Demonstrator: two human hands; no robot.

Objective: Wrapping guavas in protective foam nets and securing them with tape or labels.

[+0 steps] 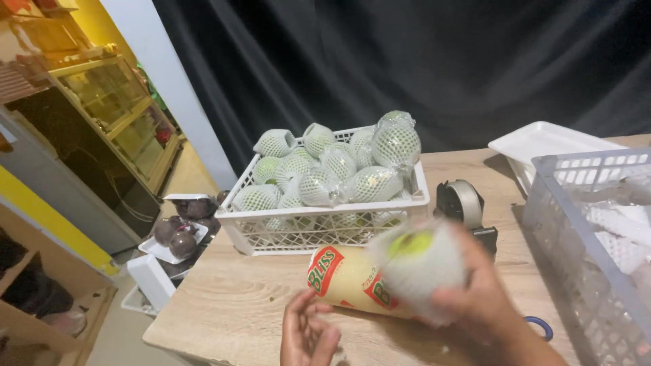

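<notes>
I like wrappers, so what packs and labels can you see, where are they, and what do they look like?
Roll: lies on the table by the hands; pale yellow tube, red and green label.
Wrapped fruit: in the right hand; green, white foam net, blurred.
Netted fruits: piled in the white basket; some in clear film.

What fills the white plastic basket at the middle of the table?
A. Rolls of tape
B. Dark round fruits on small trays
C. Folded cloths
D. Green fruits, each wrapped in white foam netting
D: the white basket is heaped with green fruits in white foam net sleeves, and the right hand holds one more wrapped fruit in front of it.
</notes>
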